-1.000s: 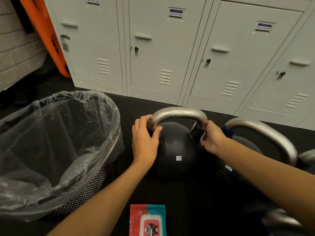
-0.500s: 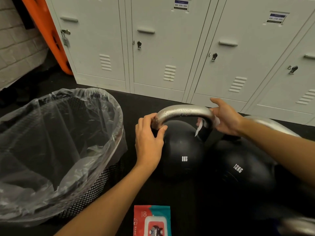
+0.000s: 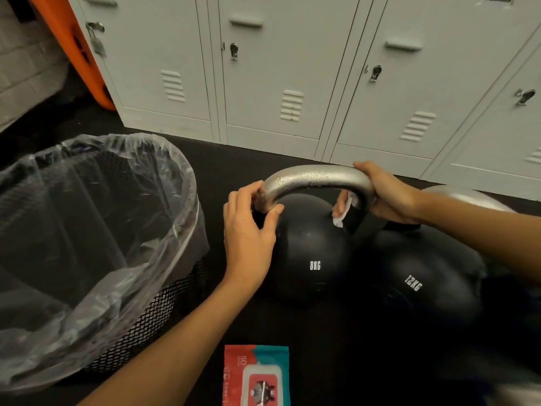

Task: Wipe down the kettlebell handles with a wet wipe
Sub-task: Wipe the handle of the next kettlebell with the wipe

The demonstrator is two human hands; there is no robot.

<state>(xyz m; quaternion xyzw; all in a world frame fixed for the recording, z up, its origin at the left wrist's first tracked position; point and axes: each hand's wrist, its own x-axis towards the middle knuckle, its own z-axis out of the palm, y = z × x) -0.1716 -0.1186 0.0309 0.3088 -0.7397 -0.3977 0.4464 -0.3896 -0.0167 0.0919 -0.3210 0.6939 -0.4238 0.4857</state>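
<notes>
The black round kettlebell marked 8KG (image 3: 310, 253) stands on the dark floor (image 3: 234, 159), centre of the scene, with its silver arched metal handle (image 3: 316, 178) uppermost; the handle surface shows droplets. The left hand (image 3: 248, 230) grips the left leg of the handle, thumb and fingers curled round it. The right hand (image 3: 386, 197) is wrapped over the right bend of the handle, fingers curled underneath and pressing a white wet wipe (image 3: 345, 209) against the metal; a corner of the wipe hangs below the fingers. Touching or just beside the 8KG bell on the right sits a larger black kettlebell marked 12KG (image 3: 421, 276), partly hidden by the right forearm. To the left stands a black mesh waste bin lined with a clear plastic bag (image 3: 181, 183). Nearest the camera lies a red and teal wet-wipe packet (image 3: 257, 373). Grey metal lockers (image 3: 278, 68) line the far side.
</notes>
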